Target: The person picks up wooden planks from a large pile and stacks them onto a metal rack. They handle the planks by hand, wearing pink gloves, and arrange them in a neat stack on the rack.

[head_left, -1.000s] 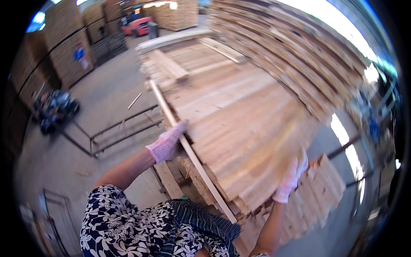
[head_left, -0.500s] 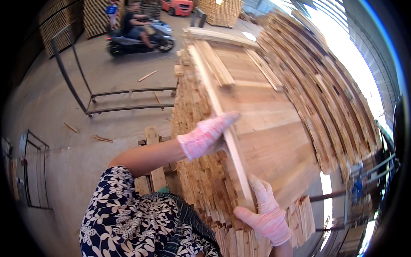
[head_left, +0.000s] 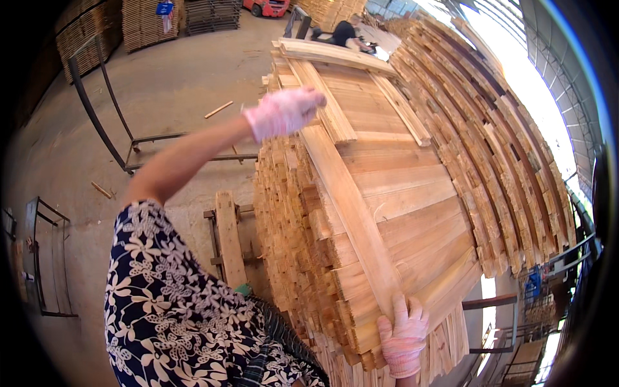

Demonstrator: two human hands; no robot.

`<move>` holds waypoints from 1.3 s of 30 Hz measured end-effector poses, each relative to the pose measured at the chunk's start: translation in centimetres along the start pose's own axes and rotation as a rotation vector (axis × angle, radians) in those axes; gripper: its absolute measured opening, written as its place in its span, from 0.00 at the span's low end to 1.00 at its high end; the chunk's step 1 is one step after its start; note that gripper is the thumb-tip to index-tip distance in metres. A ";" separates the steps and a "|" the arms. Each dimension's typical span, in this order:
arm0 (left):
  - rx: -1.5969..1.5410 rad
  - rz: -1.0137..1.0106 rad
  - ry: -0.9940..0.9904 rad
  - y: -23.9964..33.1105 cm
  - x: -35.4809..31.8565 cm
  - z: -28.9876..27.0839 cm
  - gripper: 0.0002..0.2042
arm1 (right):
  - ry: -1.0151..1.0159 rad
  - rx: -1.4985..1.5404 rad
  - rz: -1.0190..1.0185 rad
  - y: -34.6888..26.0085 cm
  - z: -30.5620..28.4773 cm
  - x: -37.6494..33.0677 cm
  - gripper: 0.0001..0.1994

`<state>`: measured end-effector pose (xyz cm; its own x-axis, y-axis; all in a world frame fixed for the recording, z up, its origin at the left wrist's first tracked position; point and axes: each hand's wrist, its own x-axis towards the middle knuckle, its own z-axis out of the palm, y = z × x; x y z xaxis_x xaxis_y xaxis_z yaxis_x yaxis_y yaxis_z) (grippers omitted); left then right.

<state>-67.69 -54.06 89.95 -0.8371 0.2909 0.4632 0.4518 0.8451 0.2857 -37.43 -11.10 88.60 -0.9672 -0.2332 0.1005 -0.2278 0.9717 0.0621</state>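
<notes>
A long pale plank [head_left: 351, 206] lies flat on top of a stack of boards [head_left: 419, 184], running lengthwise along the stack's left side. Its near end is under the fingertips of my right hand [head_left: 405, 338], in a pink and white glove. Those fingers are spread and rest flat on the wood. My left hand [head_left: 284, 113], gloved alike and slightly blurred, hovers over the stack's far left edge. Its fingers are curled closed, and what they hold, if anything, is hidden. Just beyond it lie narrow boards [head_left: 336, 119] placed lengthwise.
Another tall stack of boards [head_left: 490, 142] rises close on the right. More planks [head_left: 338, 53] lie across the far end. A metal frame cart [head_left: 97, 97] stands at the left, near a loose stick [head_left: 219, 109] on the floor. A person [head_left: 346, 33] is on a scooter beyond the stack.
The plank has gone from standing on edge to lying flat. My left hand has let go of it and moved away, up and left. The scooter rider has passed to the right behind the stack.
</notes>
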 end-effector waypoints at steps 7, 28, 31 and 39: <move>0.538 0.286 -0.424 -2.8 9.7 3.7 0.41 | 0.008 -0.094 0.018 -0.8 -1.0 0.4 0.31; 0.868 0.392 -0.527 0.2 18.7 4.2 0.49 | 0.152 0.092 0.314 -5.9 1.4 1.3 0.25; 0.358 0.602 -0.633 8.8 18.7 4.2 0.42 | 0.197 0.173 0.307 -6.1 1.4 2.0 0.25; -0.008 1.179 -0.447 30.2 10.4 11.0 0.25 | 0.677 0.260 0.478 -3.2 -0.5 -3.6 0.28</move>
<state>-66.11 -20.58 94.21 0.0449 0.9922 0.1160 0.9943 -0.0331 -0.1013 -33.16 -13.43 88.55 -0.7097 0.3105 0.6323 0.0877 0.9296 -0.3581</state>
